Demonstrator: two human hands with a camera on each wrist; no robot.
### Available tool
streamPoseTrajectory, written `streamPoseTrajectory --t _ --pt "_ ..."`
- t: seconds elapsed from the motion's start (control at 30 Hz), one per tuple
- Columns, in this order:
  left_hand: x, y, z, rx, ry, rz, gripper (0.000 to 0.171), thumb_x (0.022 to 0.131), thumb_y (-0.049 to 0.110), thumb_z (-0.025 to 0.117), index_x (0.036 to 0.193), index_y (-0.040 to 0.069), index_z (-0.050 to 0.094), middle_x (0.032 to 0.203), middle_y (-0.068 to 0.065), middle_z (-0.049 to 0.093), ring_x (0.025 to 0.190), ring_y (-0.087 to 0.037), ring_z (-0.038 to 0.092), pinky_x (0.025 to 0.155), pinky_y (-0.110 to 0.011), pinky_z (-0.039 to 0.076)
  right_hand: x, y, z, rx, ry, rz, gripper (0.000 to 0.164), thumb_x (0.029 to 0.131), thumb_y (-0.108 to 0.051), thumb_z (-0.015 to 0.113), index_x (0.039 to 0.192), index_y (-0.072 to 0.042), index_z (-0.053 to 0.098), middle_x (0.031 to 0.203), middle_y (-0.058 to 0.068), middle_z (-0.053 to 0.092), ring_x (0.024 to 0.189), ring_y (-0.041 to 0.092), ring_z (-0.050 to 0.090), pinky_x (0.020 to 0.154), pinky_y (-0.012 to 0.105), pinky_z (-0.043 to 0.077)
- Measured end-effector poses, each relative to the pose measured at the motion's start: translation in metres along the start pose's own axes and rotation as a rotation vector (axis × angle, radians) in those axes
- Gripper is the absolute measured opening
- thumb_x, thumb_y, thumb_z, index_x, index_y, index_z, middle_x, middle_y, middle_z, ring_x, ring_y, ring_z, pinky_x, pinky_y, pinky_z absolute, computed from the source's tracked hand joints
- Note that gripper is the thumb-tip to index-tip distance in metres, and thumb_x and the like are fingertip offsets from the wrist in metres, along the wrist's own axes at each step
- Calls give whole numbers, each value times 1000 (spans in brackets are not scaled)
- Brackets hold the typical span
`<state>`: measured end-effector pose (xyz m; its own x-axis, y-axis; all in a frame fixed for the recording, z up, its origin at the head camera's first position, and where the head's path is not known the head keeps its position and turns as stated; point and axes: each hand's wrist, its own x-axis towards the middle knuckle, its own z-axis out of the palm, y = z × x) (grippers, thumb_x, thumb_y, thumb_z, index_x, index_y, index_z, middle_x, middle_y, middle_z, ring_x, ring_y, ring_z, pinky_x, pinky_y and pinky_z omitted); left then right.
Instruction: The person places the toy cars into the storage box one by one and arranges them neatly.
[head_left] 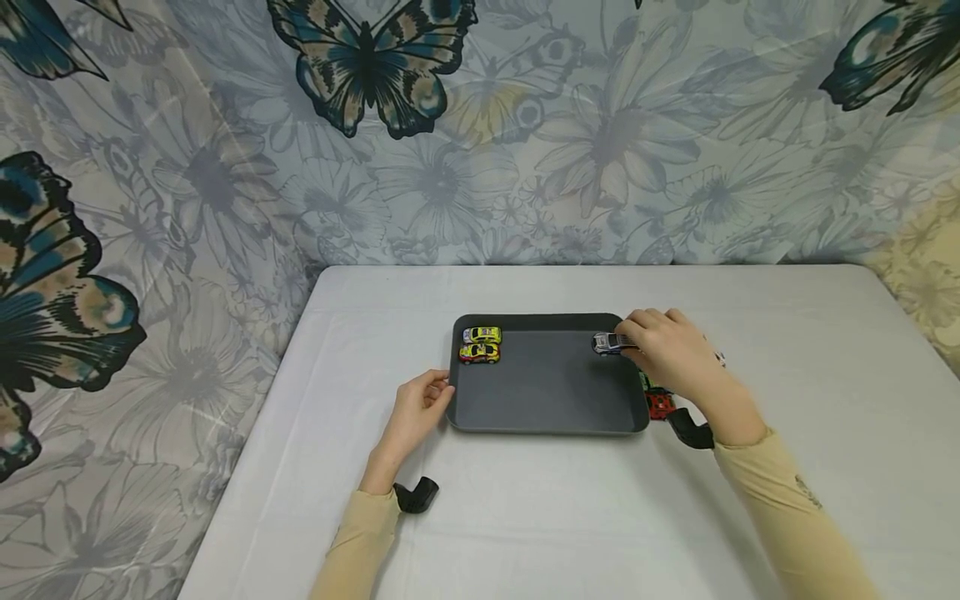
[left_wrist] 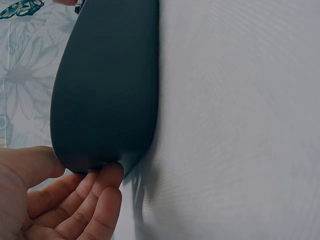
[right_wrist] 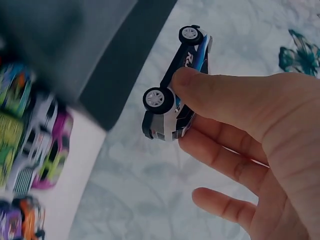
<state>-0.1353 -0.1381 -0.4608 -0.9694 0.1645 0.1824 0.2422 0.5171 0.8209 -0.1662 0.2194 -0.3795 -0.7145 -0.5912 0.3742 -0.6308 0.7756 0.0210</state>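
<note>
A dark grey tray [head_left: 551, 383] sits on the white table. My left hand [head_left: 420, 408] grips its left end; in the left wrist view the thumb is at one edge of the tray [left_wrist: 107, 90] and the fingers [left_wrist: 105, 200] curl at its end. My right hand [head_left: 671, 354] pinches a silver and black toy car [head_left: 611, 342] over the tray's far right corner. In the right wrist view this toy car [right_wrist: 187, 75] shows its wheels and blue stripe, held between thumb and fingers. Two yellow toy cars [head_left: 481, 335] stand side by side in the tray's far left corner.
Right of the tray, partly hidden under my right hand, are more toy cars, among them a red one [head_left: 660, 406]. In the right wrist view several cars, including a white one [right_wrist: 42, 135], cluster beside the tray. A butterfly-patterned cloth [head_left: 442, 183] hangs behind the table [head_left: 525, 517].
</note>
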Motion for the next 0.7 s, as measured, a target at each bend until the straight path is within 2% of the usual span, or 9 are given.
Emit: streamPoseTrajectory --t 0.23,0.57,0.7 --pt "0 -2 1 1 -1 -7 23 87 3 62 108 -8 63 84 -10 62 69 -15 59 60 -23 51 17 -13 14 14 -53 -30 31 68 -8 81 94 -4 66 90 10 63 84 28 60 71 43 45" --pt "1 -3 1 -7 -2 -21 23 87 3 62 107 -8 62 84 -10 62 69 -14 59 61 -23 51 38 -35 32 41 -67 -96 27 70 -12 81 92 -6 67 88 6 62 81 24 59 69 39 45" --pt "1 -2 0 -8 -7 -18 23 88 3 62 108 -9 62 84 -10 62 70 -15 59 61 -24 51 45 -45 38 36 -63 -128 26 69 -13 82 89 -7 66 85 5 61 78 22 58 64 36 42"
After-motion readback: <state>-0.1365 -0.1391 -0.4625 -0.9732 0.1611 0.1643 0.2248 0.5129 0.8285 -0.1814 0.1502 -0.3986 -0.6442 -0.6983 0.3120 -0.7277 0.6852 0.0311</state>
